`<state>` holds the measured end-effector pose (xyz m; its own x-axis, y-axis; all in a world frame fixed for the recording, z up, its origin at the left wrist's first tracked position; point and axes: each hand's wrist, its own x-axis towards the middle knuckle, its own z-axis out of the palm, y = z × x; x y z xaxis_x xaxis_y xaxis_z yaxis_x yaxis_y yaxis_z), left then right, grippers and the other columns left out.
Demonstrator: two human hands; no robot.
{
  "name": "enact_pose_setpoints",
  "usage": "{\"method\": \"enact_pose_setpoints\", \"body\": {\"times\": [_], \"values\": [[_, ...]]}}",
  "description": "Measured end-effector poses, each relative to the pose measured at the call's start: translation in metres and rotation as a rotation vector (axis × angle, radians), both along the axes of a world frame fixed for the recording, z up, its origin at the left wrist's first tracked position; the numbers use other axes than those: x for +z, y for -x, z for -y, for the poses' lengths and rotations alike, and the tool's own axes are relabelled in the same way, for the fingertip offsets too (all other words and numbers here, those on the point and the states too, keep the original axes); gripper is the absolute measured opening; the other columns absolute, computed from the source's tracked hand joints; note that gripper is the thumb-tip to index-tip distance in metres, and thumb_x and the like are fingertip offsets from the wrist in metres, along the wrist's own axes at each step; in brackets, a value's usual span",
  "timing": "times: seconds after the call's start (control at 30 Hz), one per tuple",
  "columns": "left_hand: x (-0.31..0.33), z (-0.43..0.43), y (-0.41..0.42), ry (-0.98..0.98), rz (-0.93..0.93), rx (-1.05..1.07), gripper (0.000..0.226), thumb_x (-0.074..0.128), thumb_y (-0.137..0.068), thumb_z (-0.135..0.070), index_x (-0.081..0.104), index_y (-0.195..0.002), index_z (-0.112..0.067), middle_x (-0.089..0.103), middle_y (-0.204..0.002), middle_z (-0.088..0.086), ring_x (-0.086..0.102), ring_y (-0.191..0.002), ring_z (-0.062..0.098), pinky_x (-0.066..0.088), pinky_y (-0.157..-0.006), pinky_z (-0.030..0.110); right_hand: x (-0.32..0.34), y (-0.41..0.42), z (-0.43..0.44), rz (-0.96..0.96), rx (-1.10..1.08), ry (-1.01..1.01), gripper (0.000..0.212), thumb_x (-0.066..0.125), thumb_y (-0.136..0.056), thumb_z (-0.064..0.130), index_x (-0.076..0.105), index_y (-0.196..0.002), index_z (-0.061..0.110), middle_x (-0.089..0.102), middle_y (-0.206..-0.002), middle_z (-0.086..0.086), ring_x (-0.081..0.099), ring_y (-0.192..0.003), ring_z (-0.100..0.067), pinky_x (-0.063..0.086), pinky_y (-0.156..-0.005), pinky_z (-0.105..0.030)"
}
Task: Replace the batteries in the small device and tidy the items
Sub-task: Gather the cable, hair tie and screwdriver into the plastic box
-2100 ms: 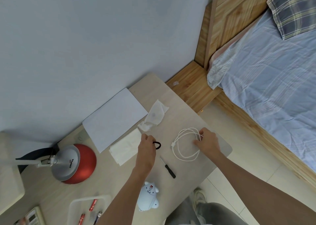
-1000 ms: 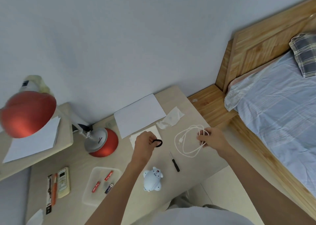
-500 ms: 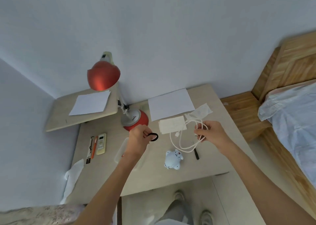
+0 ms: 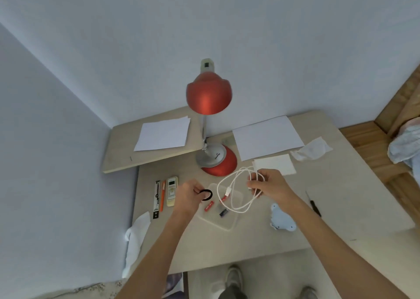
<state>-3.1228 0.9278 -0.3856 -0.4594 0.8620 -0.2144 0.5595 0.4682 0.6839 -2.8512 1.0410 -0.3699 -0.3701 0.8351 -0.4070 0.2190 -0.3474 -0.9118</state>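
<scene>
My left hand (image 4: 189, 195) pinches a black hair tie (image 4: 206, 194) above the desk. My right hand (image 4: 271, 185) holds a looped white cable (image 4: 236, 189) that hangs over a clear plastic tray (image 4: 229, 222). Red batteries (image 4: 209, 206) and a dark battery (image 4: 223, 212) lie in the tray. The small light-blue bear-shaped device (image 4: 281, 219) lies on the desk under my right forearm. A black-handled screwdriver (image 4: 314, 204) lies to its right.
A red desk lamp (image 4: 209, 96) stands at the back of the desk (image 4: 250, 242). White paper sheets (image 4: 266, 137), a tissue (image 4: 312, 152), a small remote (image 4: 172, 190), pens (image 4: 159, 198) and a white cloth (image 4: 136, 237) lie around. A wooden bed (image 4: 400, 121) is at the right.
The view has swung left. Both hands moved left with it, the right hand carrying the cable off the desk to over the tray; the left hand keeps the hair tie.
</scene>
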Motion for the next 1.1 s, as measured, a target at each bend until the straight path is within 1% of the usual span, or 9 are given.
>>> {"method": "enact_pose_setpoints", "body": {"times": [0.17,0.37,0.5,0.63,0.73,0.83,0.93,1.03,1.1], "values": [[-0.048,-0.004,0.034,0.06,0.075,-0.039,0.021,0.093,-0.078,-0.014,0.073,-0.075,-0.022,0.076,-0.069,-0.004,0.075,-0.066,0.014,0.064,-0.07,0.049,-0.043,0.044,0.022,-0.015,-0.051,0.074,0.01,0.081,-0.085,-0.005,0.077,-0.092,-0.001,0.073,-0.072,-0.018,0.069,-0.063,-0.027,0.059,-0.063,-0.036],[-0.098,-0.001,0.039,0.09,0.206,-0.017,0.017,0.09,-0.08,-0.003,0.074,-0.078,-0.009,0.077,-0.07,0.004,0.071,-0.06,0.011,0.065,-0.067,0.046,-0.106,0.054,0.047,0.072,-0.141,0.202,0.015,0.082,-0.087,-0.004,0.074,-0.1,-0.006,0.071,-0.074,-0.016,0.068,-0.068,-0.029,0.062,-0.07,-0.041],[-0.125,-0.003,0.04,0.093,0.209,-0.03,0.021,0.093,-0.079,-0.01,0.075,-0.075,-0.02,0.077,-0.069,-0.002,0.075,-0.066,0.017,0.066,-0.069,0.043,-0.132,0.058,0.054,0.271,-0.111,0.123,0.01,0.081,-0.088,-0.003,0.073,-0.093,-0.003,0.076,-0.073,-0.019,0.073,-0.062,-0.027,0.064,-0.068,-0.042],[-0.135,-0.009,0.035,0.075,0.204,-0.056,0.02,0.091,-0.079,-0.01,0.078,-0.079,-0.026,0.078,-0.073,-0.007,0.076,-0.072,0.012,0.066,-0.076,0.042,-0.14,0.065,0.053,0.474,-0.056,-0.011,0.009,0.08,-0.083,0.005,0.073,-0.086,0.009,0.078,-0.07,-0.007,0.078,-0.067,-0.027,0.064,-0.07,-0.04],[-0.133,-0.011,0.029,0.074,0.197,-0.062,0.028,0.09,-0.08,-0.003,0.077,-0.084,-0.028,0.077,-0.076,-0.007,0.076,-0.074,0.012,0.067,-0.079,0.041,-0.135,0.075,0.053,0.585,-0.043,-0.099,0.007,0.076,-0.081,0.008,0.07,-0.083,0.011,0.076,-0.074,-0.006,0.074,-0.071,-0.029,0.059,-0.07,-0.04],[-0.135,-0.012,0.027,0.08,0.193,-0.07,0.033,0.087,-0.081,0.002,0.077,-0.087,-0.03,0.078,-0.08,-0.006,0.077,-0.076,0.013,0.068,-0.079,0.042,-0.132,0.088,0.054,0.6,-0.005,-0.12,0.006,0.073,-0.082,0.007,0.069,-0.085,0.011,0.074,-0.079,-0.007,0.07,-0.076,-0.03,0.055,-0.071,-0.039],[-0.132,-0.011,0.027,0.086,0.187,-0.066,0.026,0.088,-0.082,0.001,0.08,-0.092,-0.021,0.078,-0.082,-0.005,0.077,-0.078,0.011,0.067,-0.079,0.035,-0.131,0.097,0.053,0.631,-0.001,-0.148,0.008,0.071,-0.083,0.008,0.067,-0.088,0.011,0.073,-0.083,-0.006,0.068,-0.08,-0.032,0.055,-0.072,-0.04],[-0.121,-0.008,0.028,0.084,0.175,-0.077,0.025,0.09,-0.081,-0.001,0.08,-0.092,-0.022,0.078,-0.082,-0.007,0.075,-0.078,0.006,0.062,-0.074,0.021,-0.128,0.097,0.055,0.678,0.032,-0.16,0.02,0.076,-0.085,0.016,0.064,-0.099,0.009,0.071,-0.092,-0.007,0.068,-0.085,-0.032,0.056,-0.077,-0.044],[-0.116,-0.008,0.029,0.065,0.158,-0.09,0.024,0.091,-0.081,-0.004,0.081,-0.094,-0.021,0.078,-0.084,-0.007,0.074,-0.08,0.006,0.06,-0.074,0.02,-0.124,0.094,0.057,0.712,0.056,-0.192,0.031,0.079,-0.087,0.024,0.063,-0.109,0.011,0.07,-0.102,-0.007,0.068,-0.088,-0.03,0.056,-0.081,-0.045]]}}
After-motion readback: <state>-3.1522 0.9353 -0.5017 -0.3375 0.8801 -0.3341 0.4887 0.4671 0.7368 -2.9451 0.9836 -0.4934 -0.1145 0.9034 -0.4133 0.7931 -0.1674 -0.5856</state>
